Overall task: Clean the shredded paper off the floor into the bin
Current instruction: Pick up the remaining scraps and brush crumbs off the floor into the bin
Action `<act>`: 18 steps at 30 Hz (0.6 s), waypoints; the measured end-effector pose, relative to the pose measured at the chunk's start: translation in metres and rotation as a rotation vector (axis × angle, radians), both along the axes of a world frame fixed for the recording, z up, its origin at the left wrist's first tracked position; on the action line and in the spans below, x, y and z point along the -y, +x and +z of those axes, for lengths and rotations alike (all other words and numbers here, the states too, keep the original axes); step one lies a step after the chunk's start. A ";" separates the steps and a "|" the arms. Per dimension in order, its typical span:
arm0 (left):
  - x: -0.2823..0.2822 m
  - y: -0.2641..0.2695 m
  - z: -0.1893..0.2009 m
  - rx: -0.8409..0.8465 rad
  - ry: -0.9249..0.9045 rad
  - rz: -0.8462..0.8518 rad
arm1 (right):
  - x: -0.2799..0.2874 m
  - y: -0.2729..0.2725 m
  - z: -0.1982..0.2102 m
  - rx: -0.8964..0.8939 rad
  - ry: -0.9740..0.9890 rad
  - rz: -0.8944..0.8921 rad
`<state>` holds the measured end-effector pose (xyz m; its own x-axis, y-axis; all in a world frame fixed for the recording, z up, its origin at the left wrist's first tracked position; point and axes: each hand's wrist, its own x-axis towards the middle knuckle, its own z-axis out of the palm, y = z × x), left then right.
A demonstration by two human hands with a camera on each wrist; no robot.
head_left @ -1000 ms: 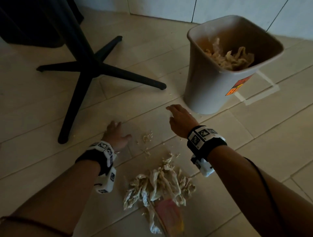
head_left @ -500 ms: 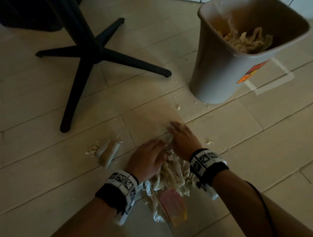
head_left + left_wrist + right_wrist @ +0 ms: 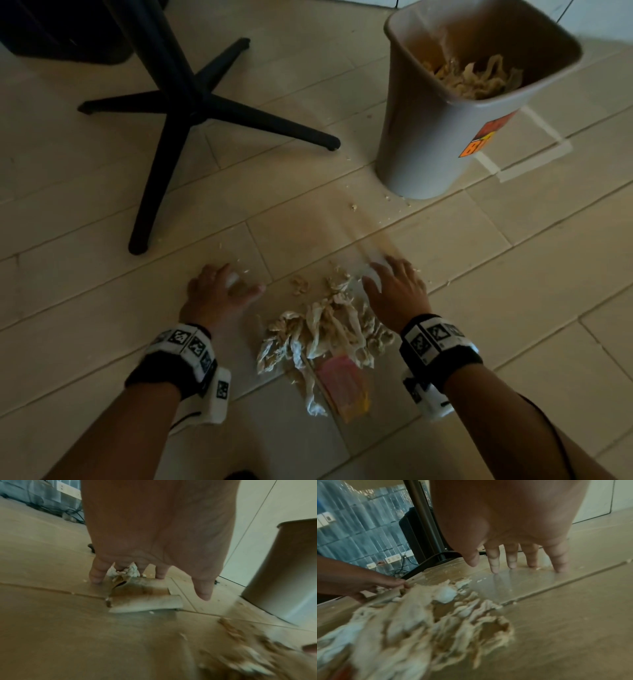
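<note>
Both hands have spread apart off the pale shredded-paper heap (image 3: 329,329); left hand (image 3: 219,294) and right hand (image 3: 397,291) rest flat, fingers splayed. Sweeping fast risks scattering crumbs short of the grey plastic bin (image 3: 442,137).

You see a black table base (image 3: 191,113) with four spreading legs on the pale tiled floor (image 3: 85,291). Behind that base, at the far edge of the head view, sits a dark boxy object (image 3: 65,31). Well to the right of the base, white tape lines (image 3: 534,161) mark a corner on the floor. Beyond the base, the right wrist view shows you wall sockets (image 3: 393,559) with cables (image 3: 402,568) trailing down.
</note>
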<state>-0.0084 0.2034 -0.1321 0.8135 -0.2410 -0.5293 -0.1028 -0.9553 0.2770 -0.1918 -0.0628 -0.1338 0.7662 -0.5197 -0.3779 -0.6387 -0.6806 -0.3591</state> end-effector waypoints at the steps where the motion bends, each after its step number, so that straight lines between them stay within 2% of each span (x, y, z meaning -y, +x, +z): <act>1: 0.007 -0.011 0.005 -0.011 -0.017 -0.008 | -0.007 -0.001 0.005 0.006 0.023 -0.013; 4: 0.029 -0.047 0.022 -0.061 -0.043 -0.078 | -0.024 -0.005 0.019 -0.009 0.097 -0.008; 10: 0.043 -0.092 0.036 -0.161 -0.024 -0.286 | -0.050 -0.020 0.033 -0.156 0.173 0.120; 15: 0.043 -0.108 0.032 -0.159 0.094 -0.491 | -0.065 -0.027 0.027 -0.227 0.081 0.298; 18: 0.047 -0.112 0.032 -0.100 0.113 -0.569 | -0.071 -0.028 0.019 -0.203 0.054 0.321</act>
<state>-0.1208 0.1563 -0.1005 0.5173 -0.5627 -0.6448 -0.5865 -0.7818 0.2117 -0.2196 0.0082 -0.1145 0.7934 -0.2405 -0.5592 -0.4578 -0.8412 -0.2877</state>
